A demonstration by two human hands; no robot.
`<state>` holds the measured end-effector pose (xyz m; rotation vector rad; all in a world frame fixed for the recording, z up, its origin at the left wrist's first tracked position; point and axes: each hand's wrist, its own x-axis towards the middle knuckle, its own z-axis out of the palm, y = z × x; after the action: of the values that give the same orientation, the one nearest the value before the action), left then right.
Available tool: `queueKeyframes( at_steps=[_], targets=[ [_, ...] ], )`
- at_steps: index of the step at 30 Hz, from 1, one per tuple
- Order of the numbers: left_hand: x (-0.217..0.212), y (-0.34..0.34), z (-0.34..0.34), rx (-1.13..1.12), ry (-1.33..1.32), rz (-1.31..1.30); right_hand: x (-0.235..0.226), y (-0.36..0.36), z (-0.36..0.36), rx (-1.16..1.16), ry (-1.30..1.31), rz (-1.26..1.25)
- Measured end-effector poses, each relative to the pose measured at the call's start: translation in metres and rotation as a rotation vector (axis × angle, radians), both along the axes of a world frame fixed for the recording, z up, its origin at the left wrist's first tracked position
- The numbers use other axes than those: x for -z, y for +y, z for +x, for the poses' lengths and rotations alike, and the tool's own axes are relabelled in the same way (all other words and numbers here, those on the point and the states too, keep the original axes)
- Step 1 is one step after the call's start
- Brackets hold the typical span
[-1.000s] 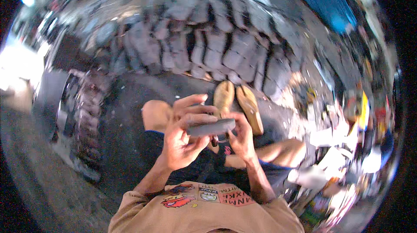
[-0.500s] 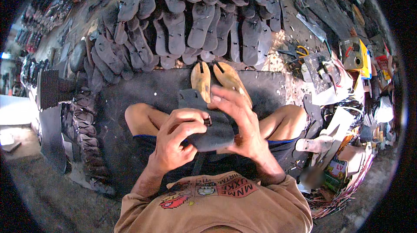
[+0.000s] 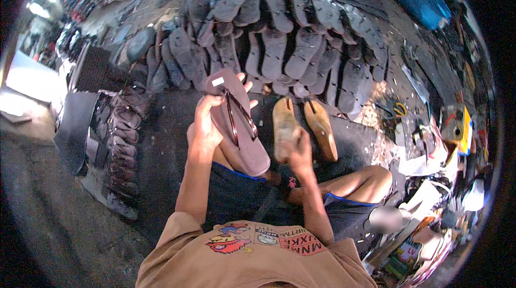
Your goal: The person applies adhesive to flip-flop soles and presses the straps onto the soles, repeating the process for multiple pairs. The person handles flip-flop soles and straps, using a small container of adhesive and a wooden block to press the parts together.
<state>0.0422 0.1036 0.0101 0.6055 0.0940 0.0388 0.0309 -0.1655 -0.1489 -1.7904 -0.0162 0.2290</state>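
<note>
My left hand (image 3: 206,124) is closed round the side of a mauve-brown flip-flop (image 3: 248,151), its thumb on top and fingertips showing past the far edge. The flip-flop lies sole down in the hand, with glossy dark straps fitted and a small white sticker at its far end. Two yellowish wooden foot forms, each slotted at the far end, stand before me. My right hand (image 3: 299,153), slightly blurred, grips the near end of the left wooden foot form (image 3: 284,119). The right wooden foot form (image 3: 321,131) stands beside it, untouched.
Rows of dark flip-flop soles (image 3: 303,51) with strap plugs poking up lie beyond the dark work surface (image 3: 166,137). At left is a stack of dark straps (image 3: 123,148). Yellow-handled scissors (image 3: 399,109), a yellow box (image 3: 456,127) and scraps crowd the right.
The flip-flop has been turned over, from dark underside to strap side, and moved left in my left hand. My right hand has left it and gone to the left wooden foot form. The view has shifted.
</note>
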Motion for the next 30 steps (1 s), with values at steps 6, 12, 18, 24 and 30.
queueKeyframes(
  at_steps=[6, 12, 18, 24, 30],
  targets=[
    [0.022, 0.029, 0.002, -0.381, 0.094, 0.123, -0.182, -0.044, -0.054, -0.327, -0.073, 0.103],
    [-0.001, 0.005, 0.002, -0.210, 0.008, 0.219, -0.208, -0.038, -0.061, -0.417, -0.384, -0.195],
    [-0.017, -0.048, -0.013, -0.164, 0.038, 0.076, -0.169, -0.002, -0.091, -0.149, -0.104, 0.299],
    [-0.009, -0.050, -0.018, 0.017, 0.039, 0.372, -0.167, -0.007, -0.080, -0.150, -0.152, 0.156],
    [0.044, -0.065, -0.045, -0.171, 0.257, 0.165, -0.152, 0.011, -0.077, -0.104, -0.041, 0.236]
  ],
)
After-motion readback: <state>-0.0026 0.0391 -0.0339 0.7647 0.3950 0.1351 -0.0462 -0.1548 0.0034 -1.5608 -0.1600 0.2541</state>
